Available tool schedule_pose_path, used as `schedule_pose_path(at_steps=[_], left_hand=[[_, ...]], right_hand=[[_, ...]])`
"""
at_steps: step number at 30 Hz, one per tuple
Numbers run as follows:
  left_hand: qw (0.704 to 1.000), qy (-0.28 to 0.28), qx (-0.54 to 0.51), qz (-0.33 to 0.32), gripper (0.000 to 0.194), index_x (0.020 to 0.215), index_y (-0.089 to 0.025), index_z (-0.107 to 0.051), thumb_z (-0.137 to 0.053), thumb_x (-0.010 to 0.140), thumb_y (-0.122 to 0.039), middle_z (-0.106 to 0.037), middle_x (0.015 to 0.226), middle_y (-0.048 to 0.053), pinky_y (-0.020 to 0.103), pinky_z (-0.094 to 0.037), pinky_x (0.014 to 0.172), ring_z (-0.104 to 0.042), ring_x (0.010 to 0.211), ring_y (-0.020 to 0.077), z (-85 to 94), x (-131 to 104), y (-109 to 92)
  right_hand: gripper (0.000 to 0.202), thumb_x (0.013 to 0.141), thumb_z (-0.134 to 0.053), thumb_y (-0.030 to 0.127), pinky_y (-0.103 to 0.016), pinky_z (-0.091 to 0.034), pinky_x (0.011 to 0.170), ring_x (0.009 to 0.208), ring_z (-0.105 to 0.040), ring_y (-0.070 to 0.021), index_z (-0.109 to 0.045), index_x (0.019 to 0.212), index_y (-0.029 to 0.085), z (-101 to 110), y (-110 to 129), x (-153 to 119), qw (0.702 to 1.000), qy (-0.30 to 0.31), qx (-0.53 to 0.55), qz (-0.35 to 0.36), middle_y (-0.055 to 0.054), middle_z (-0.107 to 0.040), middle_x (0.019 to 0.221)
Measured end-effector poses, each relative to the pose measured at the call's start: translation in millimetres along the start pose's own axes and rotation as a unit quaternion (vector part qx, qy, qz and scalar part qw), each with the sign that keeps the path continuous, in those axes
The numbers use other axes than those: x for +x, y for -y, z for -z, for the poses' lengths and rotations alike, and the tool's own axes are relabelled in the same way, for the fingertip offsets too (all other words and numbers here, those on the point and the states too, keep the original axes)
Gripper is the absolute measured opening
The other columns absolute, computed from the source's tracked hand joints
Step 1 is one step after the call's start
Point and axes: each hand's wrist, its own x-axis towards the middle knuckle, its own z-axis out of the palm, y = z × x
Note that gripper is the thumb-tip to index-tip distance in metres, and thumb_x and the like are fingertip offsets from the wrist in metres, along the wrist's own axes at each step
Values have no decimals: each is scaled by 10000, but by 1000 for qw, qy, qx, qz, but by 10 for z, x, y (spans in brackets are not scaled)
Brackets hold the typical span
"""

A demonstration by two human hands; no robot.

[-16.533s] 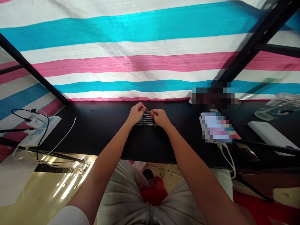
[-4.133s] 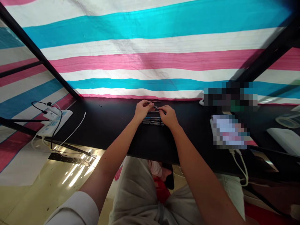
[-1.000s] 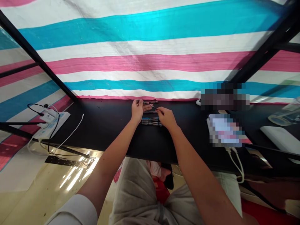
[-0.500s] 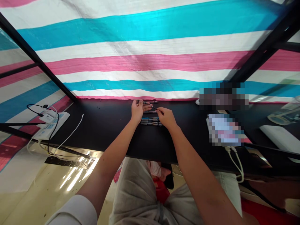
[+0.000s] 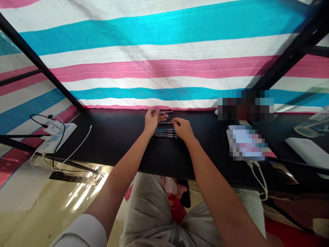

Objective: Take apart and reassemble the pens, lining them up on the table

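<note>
Over the far middle of the black desk (image 5: 123, 137), my left hand (image 5: 151, 120) is closed on a pen (image 5: 161, 113), pinched by the thumb with the other fingers reaching right. Just to its right, my right hand (image 5: 183, 128) pinches a thin dark pen part (image 5: 170, 118); its exact kind is too small to tell, and its left end comes close to the left fingers. Several pens (image 5: 166, 133) with blue and grey parts lie side by side below the hands. One more pen (image 5: 164, 123) lies between them and my fingers, and another (image 5: 170, 112) is behind, partly hidden.
At the left stands a white power strip (image 5: 58, 139) with plugs and a loose white cable (image 5: 79, 145). On the right are a blurred-out phone-like device (image 5: 248, 142) with white cables (image 5: 261, 178), a white box (image 5: 305, 151) and a tape roll (image 5: 307, 130). Striped sheeting (image 5: 154, 72) hangs behind the desk.
Both hands have shifted very slightly to the right. Their grips look the same, and the pens on the desk have not moved.
</note>
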Motion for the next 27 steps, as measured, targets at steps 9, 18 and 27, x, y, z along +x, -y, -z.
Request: schedule_pose_path(at_steps=[9, 18, 27], left_hand=[[990, 56, 129, -30, 290, 840, -148, -647, -767, 803, -410, -672, 729, 27, 261, -565, 647, -657, 688, 141, 41, 22, 134], [987, 71, 146, -13, 218, 839, -149, -655, -744, 813, -346, -652, 657, 16, 268, -542, 630, -635, 606, 133, 72, 43, 154], [991, 71, 116, -5, 322, 1057, -165, -610, -764, 784, -239, -694, 932, 53, 258, -544, 691, -675, 803, 155, 6, 14, 96]], right_hand=[[362, 801, -588, 215, -378, -539, 793, 737, -589, -174, -700, 1143, 166, -44, -8, 36, 996, -44, 72, 4, -102, -580, 1036], [259, 771, -601, 232, -370, -542, 759, 754, -611, -192, -675, 1013, 182, -37, 12, 42, 989, -14, 142, -28, -63, -649, 887], [241, 803, -520, 239, -358, -555, 713, 683, -657, -185, -662, 988, 181, -31, 49, 32, 981, -9, 183, -57, -49, -669, 842]])
